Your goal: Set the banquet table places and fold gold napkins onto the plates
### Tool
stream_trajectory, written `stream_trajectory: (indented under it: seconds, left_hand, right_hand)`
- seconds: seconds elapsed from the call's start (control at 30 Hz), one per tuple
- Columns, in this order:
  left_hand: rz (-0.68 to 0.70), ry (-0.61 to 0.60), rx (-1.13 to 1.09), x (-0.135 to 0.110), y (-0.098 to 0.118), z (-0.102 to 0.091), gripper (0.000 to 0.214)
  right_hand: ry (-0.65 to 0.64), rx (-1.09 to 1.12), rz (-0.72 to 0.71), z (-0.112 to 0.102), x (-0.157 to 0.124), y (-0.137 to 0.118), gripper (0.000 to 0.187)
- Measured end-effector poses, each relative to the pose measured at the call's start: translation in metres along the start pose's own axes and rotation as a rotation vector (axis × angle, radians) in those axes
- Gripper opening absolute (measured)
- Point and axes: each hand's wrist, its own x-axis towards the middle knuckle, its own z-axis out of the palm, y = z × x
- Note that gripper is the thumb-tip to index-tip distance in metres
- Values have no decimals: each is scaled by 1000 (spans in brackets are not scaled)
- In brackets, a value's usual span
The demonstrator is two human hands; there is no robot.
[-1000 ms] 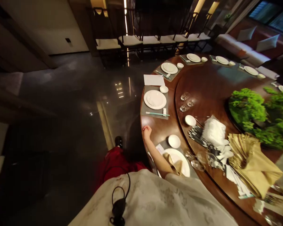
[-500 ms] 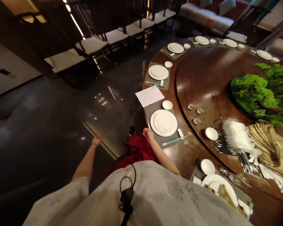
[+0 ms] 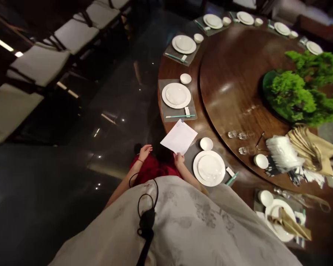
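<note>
A white sheet of paper (image 3: 179,136) lies across the near-left rim of the round table, partly past its edge. At its near corner, my right hand (image 3: 179,159) is closed on the paper. My left hand (image 3: 145,152) is free of the table, to the left of the paper, with its fingers stretched out and nothing in them. Right of my right hand sits a place setting: stacked white plates (image 3: 209,168), a small white bowl (image 3: 206,144) and green-and-white chopsticks (image 3: 232,178), partly covered by my shirt.
Other settings, such as white plates (image 3: 176,95), follow the rim of the wooden table (image 3: 238,74). On its turntable are a green plant (image 3: 291,88), glasses (image 3: 242,136), gold napkins (image 3: 310,144) and a bundle of white items (image 3: 284,153). Chairs (image 3: 39,62) line the left.
My right hand has moved from beside the plates to the paper's corner and closed on it. The paper has turned. My left hand has come in toward my body, fingers extended.
</note>
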Motion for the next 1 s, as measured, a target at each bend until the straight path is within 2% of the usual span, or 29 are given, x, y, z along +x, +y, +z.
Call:
stream_trajectory:
  seconds: [0.1, 0.17, 0.23, 0.3, 0.37, 0.43, 0.53, 0.63, 0.73, 0.87, 1.0]
  left_hand:
    - [99, -208, 130, 65, 56, 17, 29]
    - [144, -351, 222, 97, 94, 28, 27]
    - [130, -482, 280, 117, 130, 41, 32]
    - [59, -602, 286, 127, 166, 55, 44]
    - [37, -681, 229, 132, 203, 66, 56]
    - [152, -725, 125, 135, 244, 71, 59]
    - [404, -773, 15, 139, 310, 65, 51]
    - [568, -737, 8, 145, 372, 49, 44]
    - [701, -626, 14, 154, 418, 40, 40]
    - [843, -442, 27, 173, 460, 43, 38]
    - [923, -248, 9, 189, 491, 51, 37]
  right_hand:
    - [258, 77, -62, -7, -18, -17, 24]
    - [322, 118, -131, -2, -40, -27, 26]
    - [340, 166, -208, 14, -67, -35, 31]
    - [345, 249, -255, 43, -95, -40, 40]
    - [363, 341, -269, 80, -117, -46, 45]
    - [363, 417, -267, 121, -129, -54, 48]
    - [322, 469, -256, 174, -132, -70, 47]
    - [275, 457, -257, 212, -121, -89, 44]
    - [218, 403, -258, 236, -99, -109, 45]
    - [203, 232, -297, 256, -60, -143, 46]
    - [194, 41, -347, 269, -29, -179, 47]
